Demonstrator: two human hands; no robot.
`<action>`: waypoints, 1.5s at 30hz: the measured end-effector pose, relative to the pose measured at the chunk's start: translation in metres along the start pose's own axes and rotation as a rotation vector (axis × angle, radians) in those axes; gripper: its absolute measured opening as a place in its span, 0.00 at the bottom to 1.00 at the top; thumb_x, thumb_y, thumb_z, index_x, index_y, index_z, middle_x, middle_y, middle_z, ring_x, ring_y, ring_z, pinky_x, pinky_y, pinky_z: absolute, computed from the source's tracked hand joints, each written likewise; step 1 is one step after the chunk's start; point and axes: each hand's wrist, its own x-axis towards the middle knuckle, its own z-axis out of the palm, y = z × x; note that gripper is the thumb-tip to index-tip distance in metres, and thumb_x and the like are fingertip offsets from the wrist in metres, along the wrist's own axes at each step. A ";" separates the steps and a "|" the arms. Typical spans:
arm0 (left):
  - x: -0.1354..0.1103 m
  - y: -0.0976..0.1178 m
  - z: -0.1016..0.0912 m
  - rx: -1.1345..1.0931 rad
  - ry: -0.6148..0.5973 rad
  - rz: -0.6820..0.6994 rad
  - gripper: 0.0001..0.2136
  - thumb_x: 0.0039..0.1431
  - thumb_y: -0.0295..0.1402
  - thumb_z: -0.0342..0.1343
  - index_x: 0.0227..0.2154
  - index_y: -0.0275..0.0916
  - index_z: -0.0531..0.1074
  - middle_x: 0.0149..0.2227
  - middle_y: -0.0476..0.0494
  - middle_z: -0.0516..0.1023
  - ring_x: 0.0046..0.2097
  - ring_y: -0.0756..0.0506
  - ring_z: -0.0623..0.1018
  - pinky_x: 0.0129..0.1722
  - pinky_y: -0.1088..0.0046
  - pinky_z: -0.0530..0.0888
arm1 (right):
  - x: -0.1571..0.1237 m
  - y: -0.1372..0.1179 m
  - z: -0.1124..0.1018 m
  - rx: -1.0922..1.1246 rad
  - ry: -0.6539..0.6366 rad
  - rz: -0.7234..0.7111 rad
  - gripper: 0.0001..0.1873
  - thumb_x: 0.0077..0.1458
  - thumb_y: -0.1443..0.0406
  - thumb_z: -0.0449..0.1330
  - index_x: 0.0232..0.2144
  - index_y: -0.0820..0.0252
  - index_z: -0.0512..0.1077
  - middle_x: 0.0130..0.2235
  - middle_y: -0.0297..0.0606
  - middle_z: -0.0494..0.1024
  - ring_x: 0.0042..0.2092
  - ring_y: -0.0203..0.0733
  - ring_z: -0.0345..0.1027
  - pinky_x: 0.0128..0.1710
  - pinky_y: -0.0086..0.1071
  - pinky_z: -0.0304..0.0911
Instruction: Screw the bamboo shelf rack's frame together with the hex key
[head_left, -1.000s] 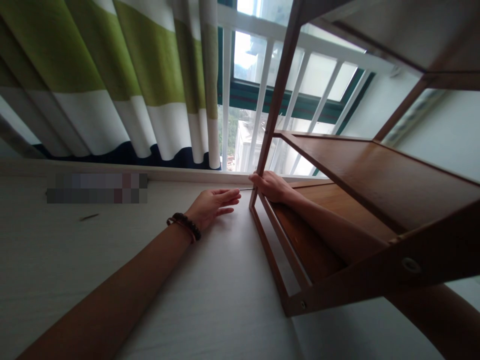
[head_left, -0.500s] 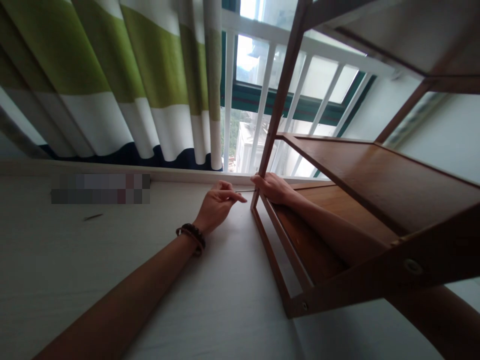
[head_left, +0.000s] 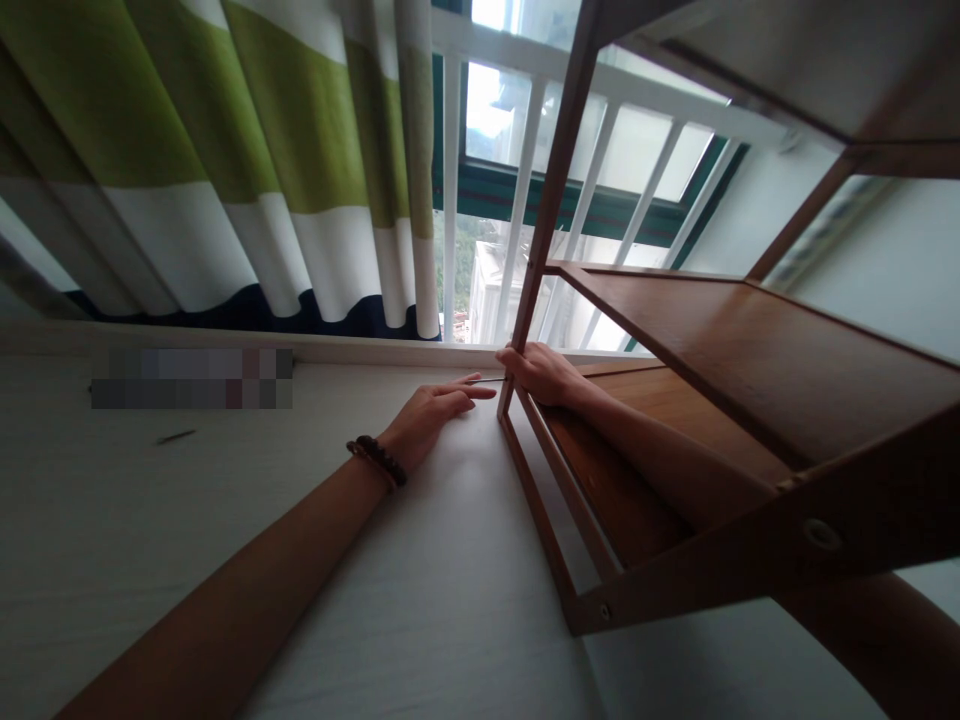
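Observation:
A brown wooden shelf unit (head_left: 652, 310) stands tilted in my view on the right. My right hand (head_left: 541, 372) reaches through it and is closed around the lower part of its far left post (head_left: 536, 262). From the left side of that post sticks out a thin metal rod (head_left: 491, 379), which looks like a hex key. My left hand (head_left: 433, 412), with dark bracelets on the wrist, has its fingertips at the rod's outer end, fingers fairly straight with the rod between them. The rod's tip at the post is hidden.
On the pale surface (head_left: 360, 600) at left lie a small thin dark piece (head_left: 176, 437) and a pixelated, unreadable object (head_left: 191, 378). Behind are a green, white and navy curtain (head_left: 315, 150) and white window bars (head_left: 525, 180). Screw heads (head_left: 823, 534) show on the near shelf frame.
My left hand has turned and its fingers have straightened along the rod from a more curled pose. The right hand keeps its hold on the post. The view has shifted slightly.

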 end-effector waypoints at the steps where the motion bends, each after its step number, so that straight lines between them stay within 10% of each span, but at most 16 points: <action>1: 0.001 0.001 -0.001 -0.063 -0.009 -0.034 0.11 0.44 0.29 0.52 0.29 0.38 0.78 0.52 0.40 0.69 0.56 0.39 0.64 0.51 0.63 0.62 | 0.000 0.000 0.000 -0.001 -0.001 0.000 0.21 0.55 0.54 0.40 0.20 0.61 0.60 0.20 0.32 0.60 0.23 0.33 0.52 0.25 0.28 0.46; 10: 0.003 0.013 -0.010 -0.238 -0.035 -0.393 0.16 0.46 0.45 0.57 0.25 0.34 0.75 0.43 0.33 0.76 0.43 0.41 0.73 0.32 0.71 0.71 | -0.001 -0.001 -0.001 -0.016 0.004 -0.014 0.22 0.55 0.54 0.38 0.20 0.60 0.60 0.20 0.32 0.59 0.24 0.34 0.51 0.26 0.28 0.46; 15: 0.004 0.011 -0.009 -0.159 -0.081 -0.245 0.17 0.47 0.45 0.57 0.31 0.35 0.76 0.45 0.35 0.74 0.44 0.43 0.73 0.35 0.71 0.70 | -0.001 -0.002 -0.001 -0.042 0.001 0.004 0.23 0.56 0.53 0.38 0.21 0.61 0.61 0.20 0.33 0.61 0.25 0.34 0.53 0.26 0.28 0.47; 22: -0.002 0.011 -0.006 0.409 0.175 0.365 0.13 0.50 0.43 0.54 0.33 0.41 0.77 0.30 0.45 0.73 0.30 0.49 0.72 0.31 0.74 0.69 | -0.001 -0.001 -0.001 -0.038 -0.002 0.006 0.24 0.56 0.52 0.37 0.22 0.61 0.62 0.21 0.33 0.61 0.25 0.35 0.54 0.27 0.28 0.48; 31: -0.005 0.004 -0.006 -0.001 -0.044 0.102 0.16 0.52 0.42 0.53 0.36 0.34 0.75 0.35 0.37 0.78 0.40 0.42 0.76 0.36 0.67 0.73 | -0.001 0.000 -0.001 -0.017 0.003 -0.006 0.21 0.55 0.54 0.39 0.21 0.60 0.60 0.20 0.32 0.60 0.24 0.34 0.53 0.26 0.28 0.47; 45: 0.000 0.009 -0.007 0.025 0.038 0.106 0.13 0.49 0.36 0.57 0.35 0.32 0.73 0.30 0.41 0.78 0.34 0.45 0.76 0.34 0.68 0.74 | 0.000 0.000 -0.001 0.002 0.004 -0.035 0.18 0.54 0.56 0.41 0.21 0.60 0.59 0.20 0.32 0.59 0.24 0.33 0.51 0.26 0.27 0.47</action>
